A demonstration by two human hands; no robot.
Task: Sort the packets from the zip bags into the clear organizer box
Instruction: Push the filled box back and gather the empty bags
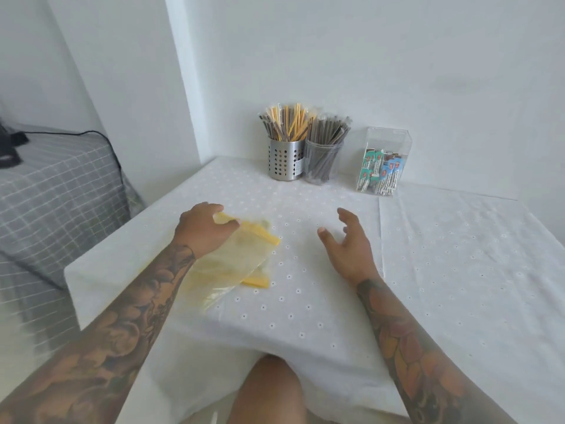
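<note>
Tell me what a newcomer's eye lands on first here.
First, the yellow-edged zip bags at centre-left of the white table, with the left hand resting on their top. The right hand hovers open beside them. At the back, by the wall, stand two stick-filled cups and the clear box holding packets.

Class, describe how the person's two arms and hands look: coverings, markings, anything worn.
Both forearms are bare, with no sleeves in view. The left forearm carries dense dark tattoos; the right forearm carries tattoos with orange patches. The left hand and right hand show no gloves, rings or watch.
</note>
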